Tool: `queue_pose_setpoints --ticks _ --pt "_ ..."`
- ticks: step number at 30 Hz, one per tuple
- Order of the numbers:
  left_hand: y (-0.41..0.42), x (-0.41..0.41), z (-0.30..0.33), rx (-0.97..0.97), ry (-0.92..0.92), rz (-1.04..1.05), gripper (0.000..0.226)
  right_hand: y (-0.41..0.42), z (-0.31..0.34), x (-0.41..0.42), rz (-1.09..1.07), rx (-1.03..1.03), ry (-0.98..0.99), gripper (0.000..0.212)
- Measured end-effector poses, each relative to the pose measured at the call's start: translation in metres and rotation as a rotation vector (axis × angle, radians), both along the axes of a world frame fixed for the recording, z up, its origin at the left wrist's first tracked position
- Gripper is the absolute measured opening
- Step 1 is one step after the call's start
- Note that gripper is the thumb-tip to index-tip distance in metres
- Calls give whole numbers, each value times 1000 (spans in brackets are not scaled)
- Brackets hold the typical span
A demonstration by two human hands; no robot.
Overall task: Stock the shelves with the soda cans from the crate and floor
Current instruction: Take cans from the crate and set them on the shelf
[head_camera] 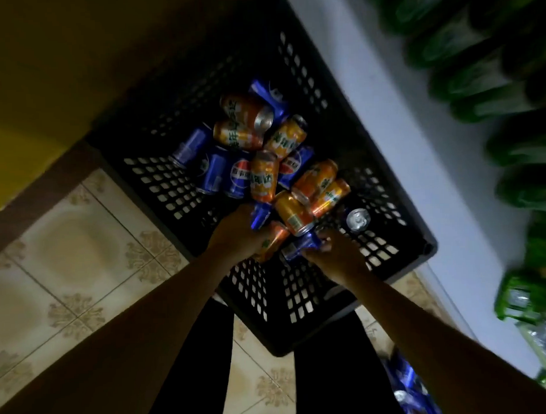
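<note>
We are leaning over the black crate (303, 301) sitting on the tiled floor (65, 245) beside a white shelf (419, 170) holding green bottles (477, 60); we are judging the stocking far from done, since a heap of orange and blue cans (264, 163) is lying in the crate and more blue cans (405, 385) are lying by our feet; our left hand (235, 236) is curling round an orange can (274, 237); our right hand (335, 254) is gripping a blue can (299, 247).
</note>
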State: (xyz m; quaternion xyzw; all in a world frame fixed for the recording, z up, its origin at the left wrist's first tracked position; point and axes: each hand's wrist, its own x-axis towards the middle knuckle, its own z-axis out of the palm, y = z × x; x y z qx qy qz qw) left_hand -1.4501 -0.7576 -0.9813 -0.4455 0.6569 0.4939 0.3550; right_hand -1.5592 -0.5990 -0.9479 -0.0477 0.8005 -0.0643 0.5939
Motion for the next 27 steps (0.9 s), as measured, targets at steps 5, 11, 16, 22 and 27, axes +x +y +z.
queue_pose_setpoints --ticks 5,11,16,22,27 --pt "13 -18 -106 -178 -18 370 54 -71 -108 11 -102 -185 336 75" --pt "32 -31 -156 -272 -25 403 70 -146 -190 -6 -82 -270 395 82" --pt "20 -26 -135 -202 1 431 85 -139 -171 -25 -140 -310 216 69" --pt "6 -25 -26 -42 63 274 84 -91 -63 -50 -643 -155 -99 30" --pt "10 -41 104 242 5 502 62 -52 54 -63 -608 -155 -204 58"
